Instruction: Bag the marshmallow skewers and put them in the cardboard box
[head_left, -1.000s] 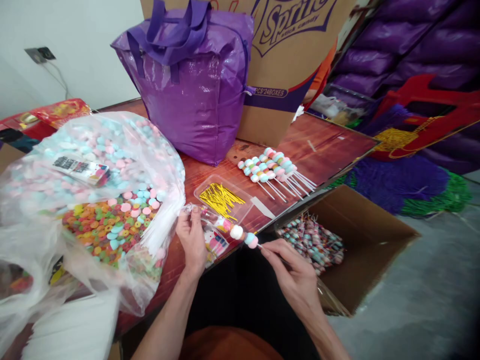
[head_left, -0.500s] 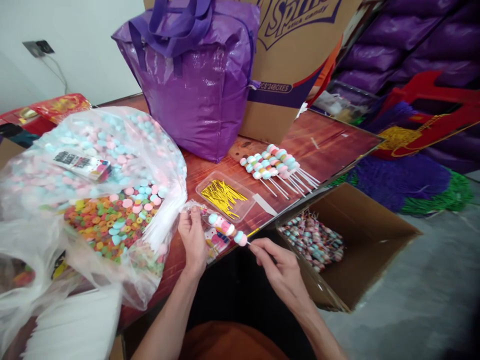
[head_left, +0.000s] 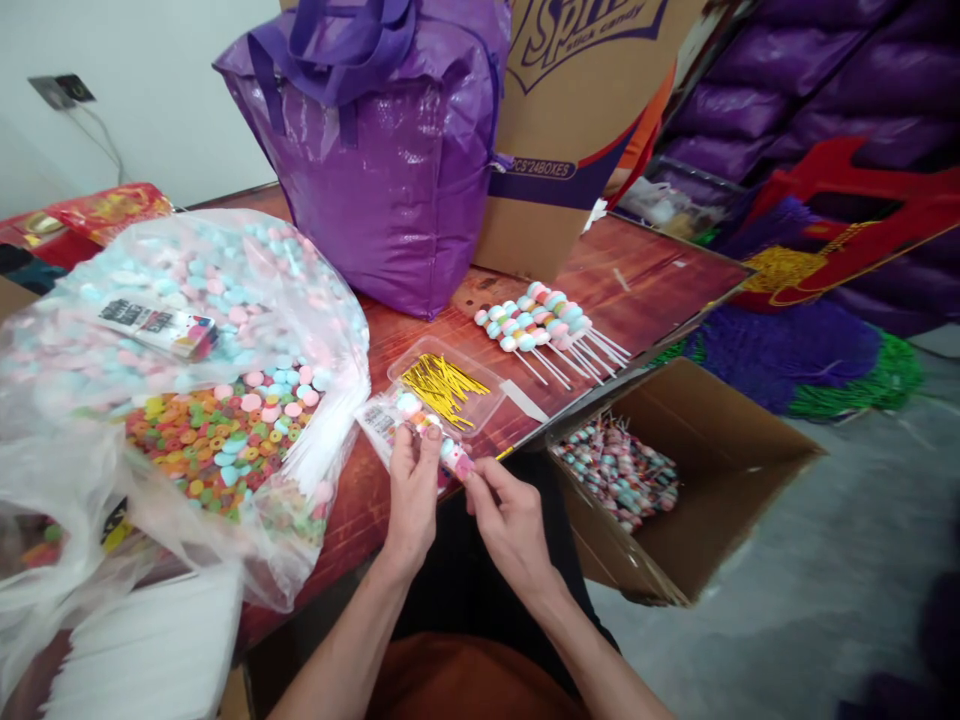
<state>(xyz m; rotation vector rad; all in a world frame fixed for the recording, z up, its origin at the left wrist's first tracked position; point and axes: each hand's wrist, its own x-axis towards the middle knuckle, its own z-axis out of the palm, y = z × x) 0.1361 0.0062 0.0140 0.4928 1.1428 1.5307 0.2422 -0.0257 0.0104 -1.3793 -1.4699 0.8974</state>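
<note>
A candy stick, strung with pastel pieces, lies slantwise between my hands inside a clear printed wrapper. My left hand is closed around its upper part, thumb on top. With fingers and thumb pinched together, my right hand grips the lower end, where the stick itself is hidden. Just behind my fingers sits a clear plastic tray of gold twist ties. Printed wrappers lie beside my left hand. Several unwrapped candy sticks rest in a row farther back.
A big clear bag of loose candy covers the table's left side, with white sticks at its edge. A purple bag and a carton stand behind. At right below the table, an open box holds wrapped candy.
My left hand has moved right, from the wrapper's top onto the candy. My right hand has shifted left, and the candy stick now sits deeper in the wrapper, its bare end no longer showing.
</note>
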